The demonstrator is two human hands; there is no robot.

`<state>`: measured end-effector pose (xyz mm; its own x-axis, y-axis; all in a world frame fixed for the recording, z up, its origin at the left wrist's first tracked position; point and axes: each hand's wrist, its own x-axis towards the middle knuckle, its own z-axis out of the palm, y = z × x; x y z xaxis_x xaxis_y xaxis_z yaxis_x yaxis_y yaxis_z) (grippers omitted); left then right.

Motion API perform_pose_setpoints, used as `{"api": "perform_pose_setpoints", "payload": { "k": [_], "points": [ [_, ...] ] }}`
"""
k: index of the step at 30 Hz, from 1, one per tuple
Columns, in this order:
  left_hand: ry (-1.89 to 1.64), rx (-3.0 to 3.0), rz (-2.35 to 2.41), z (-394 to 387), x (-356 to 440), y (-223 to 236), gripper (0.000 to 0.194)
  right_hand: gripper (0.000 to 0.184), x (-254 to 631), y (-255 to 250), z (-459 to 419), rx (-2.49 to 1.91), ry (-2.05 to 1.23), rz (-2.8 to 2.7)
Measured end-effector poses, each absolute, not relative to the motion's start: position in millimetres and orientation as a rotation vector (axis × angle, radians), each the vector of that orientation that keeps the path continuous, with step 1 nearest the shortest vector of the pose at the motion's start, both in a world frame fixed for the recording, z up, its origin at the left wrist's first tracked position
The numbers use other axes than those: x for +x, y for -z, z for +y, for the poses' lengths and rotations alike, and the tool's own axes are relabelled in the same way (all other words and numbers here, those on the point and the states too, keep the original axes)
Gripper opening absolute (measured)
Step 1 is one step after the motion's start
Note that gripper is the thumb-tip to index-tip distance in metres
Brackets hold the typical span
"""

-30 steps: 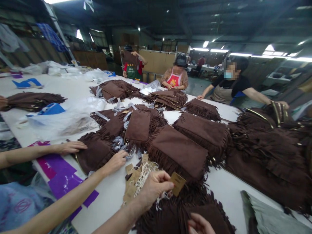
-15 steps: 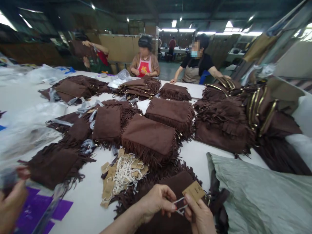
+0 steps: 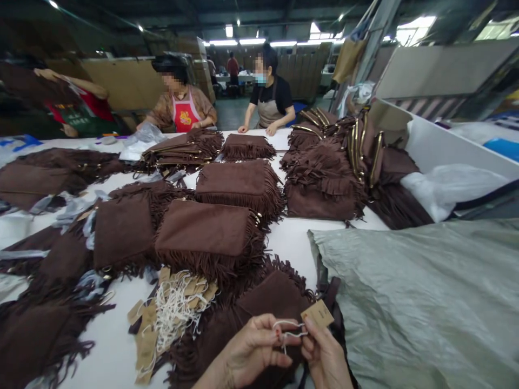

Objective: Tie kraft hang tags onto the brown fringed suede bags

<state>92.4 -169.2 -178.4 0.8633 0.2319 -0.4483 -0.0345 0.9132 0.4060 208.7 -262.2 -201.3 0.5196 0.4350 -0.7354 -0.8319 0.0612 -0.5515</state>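
My right hand [image 3: 326,354] pinches a tan card hang tag [image 3: 320,312] by its lower left corner. A white string [image 3: 294,330] runs from the tag to my left hand [image 3: 255,346], whose thumb and fingers are closed on it, with a loop around the fingertips. Both hands are above a dark brown fringed bag [image 3: 275,296] lying on the table. Left of them is a heap of similar tags [image 3: 146,329] with tangled white strings [image 3: 176,305].
Brown fringed bags are stacked ahead [image 3: 203,227], at left [image 3: 121,232] and at right [image 3: 320,189]. A grey-green plastic sheet [image 3: 417,292] covers the right side. Across the white table [image 3: 279,237] stand co-workers, one wearing a mask [image 3: 270,97].
The view has swung right, and a hand at the lower left has left it. My left fingers now have the string looped over them. The masked person's arm has drawn back from the right-hand bags.
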Motion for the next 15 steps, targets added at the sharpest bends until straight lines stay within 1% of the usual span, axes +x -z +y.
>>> {"api": "perform_pose_setpoints", "payload": {
  "k": [6,9,12,15],
  "points": [
    [-0.140,0.574,0.711,-184,96,191,0.026,0.040,209,202,-267,-1.188,-0.991,0.401],
    [-0.065,0.723,0.801,-185,97,198,0.031,0.041,210,208,-273,-1.221,-0.956,0.404],
    [0.029,0.869,0.890,-188,97,210,0.026,0.040,214,225,-290,-1.235,-0.916,0.431],
    [0.141,1.044,0.917,-191,97,223,0.019,0.034,218,238,-309,-1.343,-0.856,0.325]
  ]
}}
